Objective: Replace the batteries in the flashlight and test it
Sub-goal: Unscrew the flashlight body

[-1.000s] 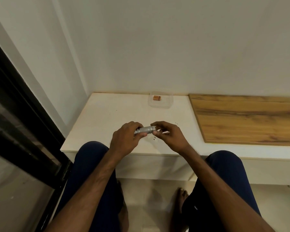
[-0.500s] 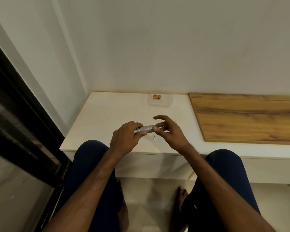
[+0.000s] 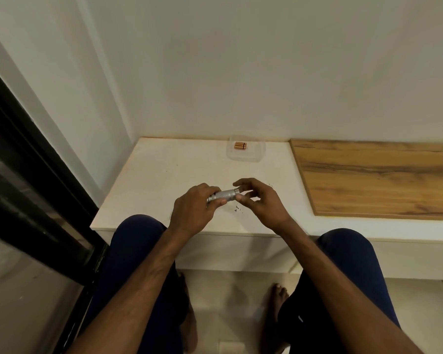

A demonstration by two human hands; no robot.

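Window frame (image 3: 36, 175): black, running down the left side of the room, beside the white wall.
Counter (image 3: 164, 175): pale top, set into the corner, with the person's knees in dark blue trousers below its front edge.
Left hand (image 3: 193, 209): closed around the left end of the flashlight, thumb lying along the barrel, held just above the counter near its front edge.
Flashlight (image 3: 224, 195): short silver metal barrel, lying roughly level, tilted slightly up to the right; its left end is hidden in the left hand, its right end sits at the right hand's fingers.
Debris (image 3: 237, 208): a few small dark specks on the counter under the flashlight (too small to tell what they are).
Batteries (image 3: 240, 145): a small cluster of copper-coloured cells lying side by side inside the container.
Container (image 3: 246, 156): clear, shallow, at the back of the counter near the wall, well apart from the hands.
Right hand (image 3: 260, 200): fingers loosely spread at the flashlight's right end, thumb tip touching it; whether the end is pinched I cannot tell.
Wooden board (image 3: 381, 177): brown grain panel lying flat on the counter's right part.
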